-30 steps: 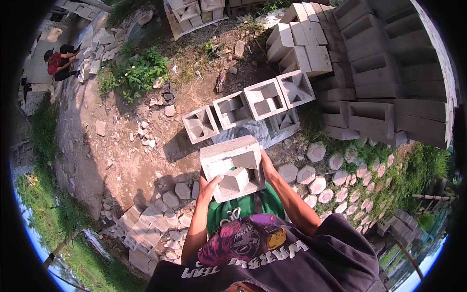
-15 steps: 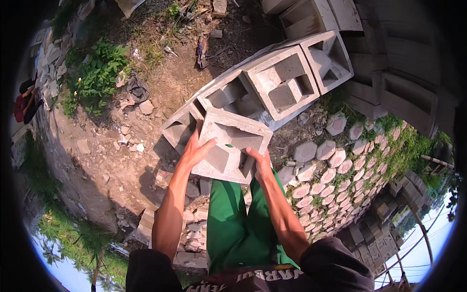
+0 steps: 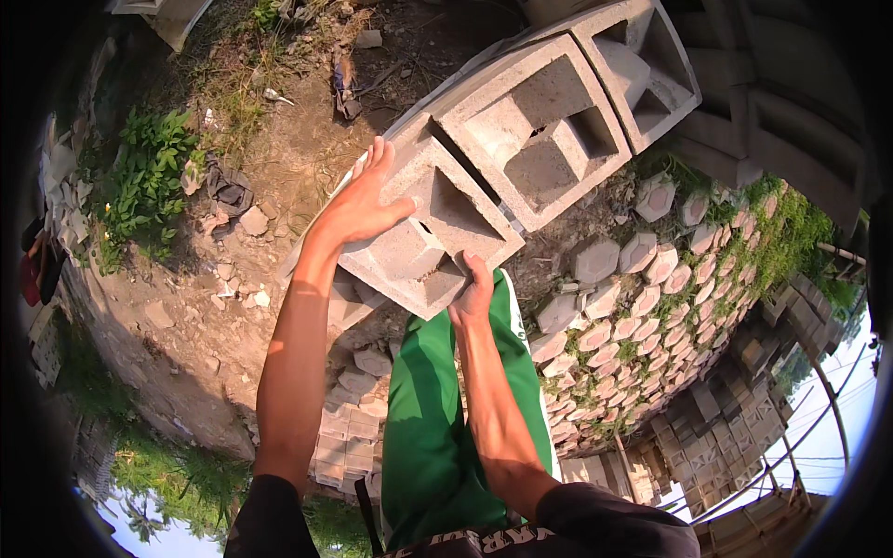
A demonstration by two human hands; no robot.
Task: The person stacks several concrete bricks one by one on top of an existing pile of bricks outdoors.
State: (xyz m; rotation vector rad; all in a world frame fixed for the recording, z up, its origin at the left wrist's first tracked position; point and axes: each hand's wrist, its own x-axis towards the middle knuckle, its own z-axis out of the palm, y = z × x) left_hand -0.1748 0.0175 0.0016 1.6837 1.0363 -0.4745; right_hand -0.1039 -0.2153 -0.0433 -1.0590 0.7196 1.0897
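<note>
A grey hollow concrete block [image 3: 400,251] with recessed openings is between my hands, in front of my legs. My left hand [image 3: 365,206] lies across its far left edge, fingers stretched over the outside and thumb in the opening. Closed on the near rim is my right hand [image 3: 473,293], its thumb inside and its other fingers hidden beneath. The held block lies in line with a second concrete block [image 3: 456,116], a narrow gap between them. Past that one lies another concrete block [image 3: 621,70]. Part of a lower block [image 3: 349,302] shows under the held one.
Hexagonal paving stones [image 3: 595,262] with grass between them spread to the right. More stacked blocks [image 3: 781,177] stand in shade at the upper right. On the left are a leafy plant [image 3: 149,181], a dark crumpled cloth [image 3: 228,191] and rubble. A person [image 3: 37,265] is at the far left edge.
The held block has turned and come down into line with the row, beside its neighbour. My left hand has shifted to its far left edge. The whole view has shifted too.
</note>
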